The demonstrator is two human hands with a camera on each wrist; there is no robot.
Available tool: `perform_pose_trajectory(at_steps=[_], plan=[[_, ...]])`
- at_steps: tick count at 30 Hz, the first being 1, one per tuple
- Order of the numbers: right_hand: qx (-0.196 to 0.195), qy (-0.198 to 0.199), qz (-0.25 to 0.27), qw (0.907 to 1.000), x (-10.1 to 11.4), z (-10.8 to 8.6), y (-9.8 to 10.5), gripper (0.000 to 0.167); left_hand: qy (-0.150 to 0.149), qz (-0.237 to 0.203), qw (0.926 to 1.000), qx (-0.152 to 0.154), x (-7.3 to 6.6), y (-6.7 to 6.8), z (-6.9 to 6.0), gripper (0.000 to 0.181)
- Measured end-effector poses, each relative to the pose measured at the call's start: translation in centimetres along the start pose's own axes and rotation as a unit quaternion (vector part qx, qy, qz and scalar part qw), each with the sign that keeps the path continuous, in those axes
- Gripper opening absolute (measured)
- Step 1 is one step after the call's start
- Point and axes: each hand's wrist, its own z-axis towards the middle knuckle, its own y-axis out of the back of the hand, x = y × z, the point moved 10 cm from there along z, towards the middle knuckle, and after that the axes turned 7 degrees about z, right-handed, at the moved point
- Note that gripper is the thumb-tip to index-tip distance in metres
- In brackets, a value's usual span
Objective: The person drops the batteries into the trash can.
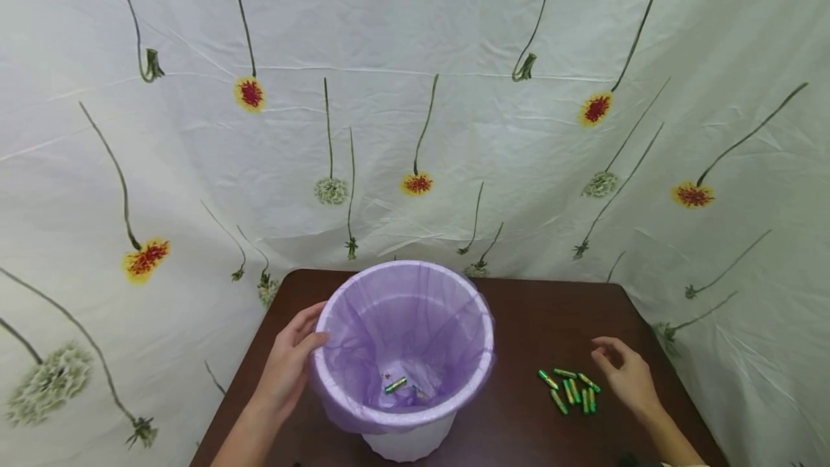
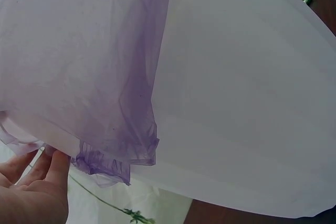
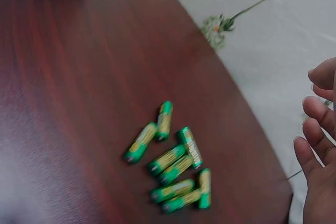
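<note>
One green-and-yellow cylindrical battery (image 1: pixel 395 385) lies low inside the white waste bin (image 1: pixel 411 444), within a translucent purple bin liner (image 1: pixel 363 316). Small marks just beside that battery are too blurred to identify. The liner is folded outward over the bin's rim, and the left wrist view shows its loose, gathered edge hanging down the outside of the bin.

The left hand (image 1: pixel 288 360) grips the bin at the left side of its rim, the thumb laid over the top edge and the other fingers on the outer side; the liner partly hides the fingertips.

Eight more batteries (image 1: pixel 574 390) of the same colours lie on their sides to the right of the bin, apart from it, in a loose cluster. They point in different directions, and in the right wrist view several touch, including two pairs lying side by side.

The right hand (image 1: pixel 625 375) is beyond that cluster as counted from the bin, just beside the outermost batteries. Its thumb and fingers are loosely bent, with a gap between thumb and forefinger, and it holds nothing.

Under the bin is a dark reddish-brown table (image 1: pixel 519 316) with streaked wood grain. Behind the bin and to both sides of it hangs a creased white cloth (image 1: pixel 389 27), printed with red-and-yellow blossoms, pale round flower heads and long dark-green stems.
</note>
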Motion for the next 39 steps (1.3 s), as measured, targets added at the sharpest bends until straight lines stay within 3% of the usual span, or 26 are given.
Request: perform_pose_trajectory(at_steps=[8, 15, 23, 32, 39], plan=[[0.004, -0.075, -0.008, 0.9971, -4.5, -1.5, -1.6, 0.033, 0.013, 0.001, 0.9999, -0.004, 0.0, 0.1, -0.1, 0.051], [-0.016, -0.111, -0.011, 0.9937, -7.8, -3.2, -3.0, 0.03, 0.023, 0.002, 0.9997, -0.003, 0.2, 0.0, 0.0, 0.051], [-0.033, -0.18, 0.002, 0.9832, -11.6, -5.5, -4.6, 0.043, 0.018, 0.005, 0.9998, -0.008, 0.1, 0.1, -0.1, 0.051], [-0.091, -0.19, -0.01, 0.9774, -12.8, -6.4, -5.2, 0.037, 0.015, 0.003, 0.9998, -0.008, 0.2, 0.2, -0.1, 0.051], [-0.107, -0.206, -0.02, 0.9725, -12.9, -6.6, -5.2, 0.033, 0.02, 0.005, 0.9997, -0.008, 0.2, 0.2, 0.0, 0.051]])
